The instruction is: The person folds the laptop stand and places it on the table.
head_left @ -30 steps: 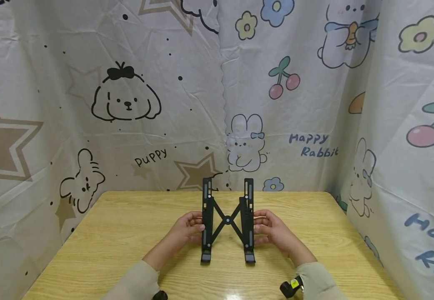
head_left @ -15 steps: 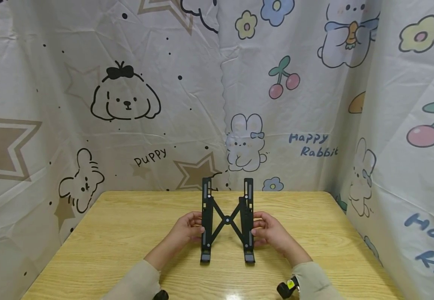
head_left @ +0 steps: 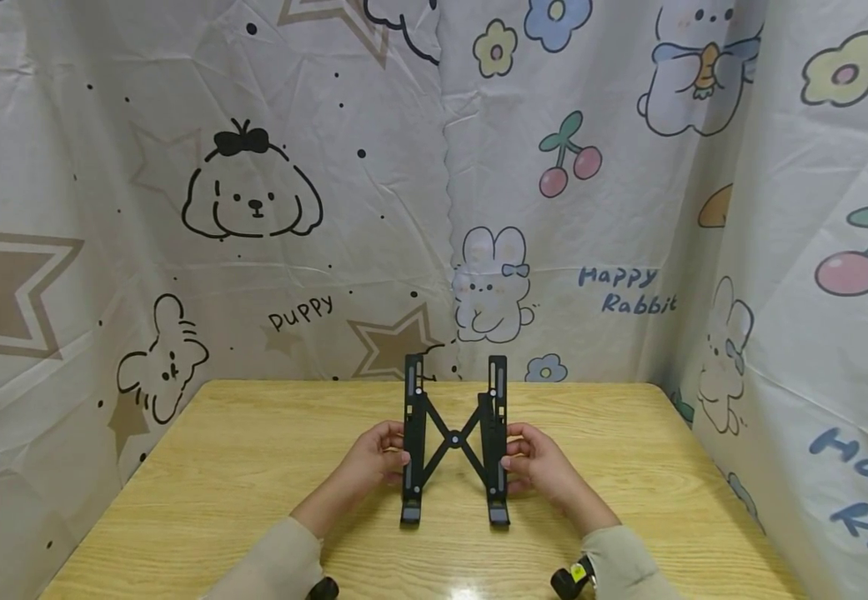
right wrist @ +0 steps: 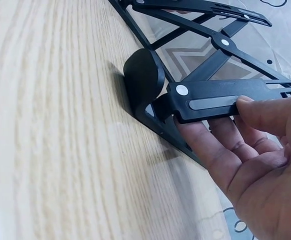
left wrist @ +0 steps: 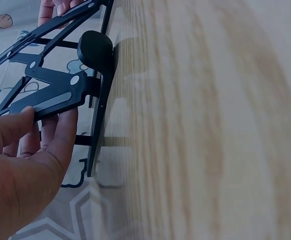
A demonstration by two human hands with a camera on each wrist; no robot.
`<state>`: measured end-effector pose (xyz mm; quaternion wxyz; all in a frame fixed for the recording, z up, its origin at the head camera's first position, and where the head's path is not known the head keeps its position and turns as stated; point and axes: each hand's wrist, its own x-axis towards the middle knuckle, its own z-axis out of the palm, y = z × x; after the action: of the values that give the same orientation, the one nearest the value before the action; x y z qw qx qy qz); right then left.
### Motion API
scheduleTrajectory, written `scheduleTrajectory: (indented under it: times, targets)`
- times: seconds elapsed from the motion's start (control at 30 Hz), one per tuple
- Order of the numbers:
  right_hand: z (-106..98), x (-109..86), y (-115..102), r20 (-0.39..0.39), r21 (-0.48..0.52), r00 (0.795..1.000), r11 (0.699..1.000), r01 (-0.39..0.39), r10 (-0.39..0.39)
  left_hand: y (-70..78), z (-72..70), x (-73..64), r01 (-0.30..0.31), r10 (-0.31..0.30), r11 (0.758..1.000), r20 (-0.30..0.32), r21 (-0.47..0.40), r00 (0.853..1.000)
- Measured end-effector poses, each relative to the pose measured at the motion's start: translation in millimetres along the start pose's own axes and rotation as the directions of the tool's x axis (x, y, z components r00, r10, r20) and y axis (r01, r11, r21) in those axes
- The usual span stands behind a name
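Observation:
A black folding laptop stand (head_left: 454, 439) stands spread on the table, its two long side arms joined by an X-shaped brace. Grey pads run along the arms, and front lips turn up at the near ends. My left hand (head_left: 378, 457) grips the left arm, thumb on top and fingers beneath, as the left wrist view shows of the same hand (left wrist: 28, 160). On the other side my right hand (head_left: 537, 460) pinches the right arm. In the right wrist view, that hand's thumb (right wrist: 265, 112) presses the grey strip while the fingers curl under the arm.
The wooden table (head_left: 268, 442) extends around the stand. A cartoon-printed cloth (head_left: 373, 217) hangs behind it and along both sides. A black wrist camera (head_left: 572, 577) sits at the right sleeve, and part of another dark device (head_left: 323, 589) at the left sleeve.
My right hand has shifted slightly left, its thumb now over the edge of the right arm. The stand and my left hand stay almost where they were.

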<state>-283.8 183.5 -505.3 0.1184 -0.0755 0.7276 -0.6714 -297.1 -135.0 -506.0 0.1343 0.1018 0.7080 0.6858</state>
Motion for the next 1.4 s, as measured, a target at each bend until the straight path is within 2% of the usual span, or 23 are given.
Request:
scheduleTrajectory:
  times: [0.5, 0.83, 1.4]
  targets:
    - [13.7, 4.6, 0.2, -0.017, -0.011, 1.0, 1.0, 0.013, -0.013, 4.8, 7.8, 4.0, 0.025, -0.025, 0.999, -0.005, 0.044, 1.0]
    - [21.0, 6.3, -1.2, -0.018, 0.0, 1.0, 1.0, 0.018, -0.018, 4.0, 16.8, 6.5, 0.03, -0.03, 0.999, -0.002, 0.032, 1.0]
    - [29.0, 8.0, 1.2, -0.024, 0.019, 0.999, 0.999, 0.026, -0.026, 2.2, 22.4, 11.0, 0.034, -0.034, 0.999, 0.017, 0.026, 0.999]
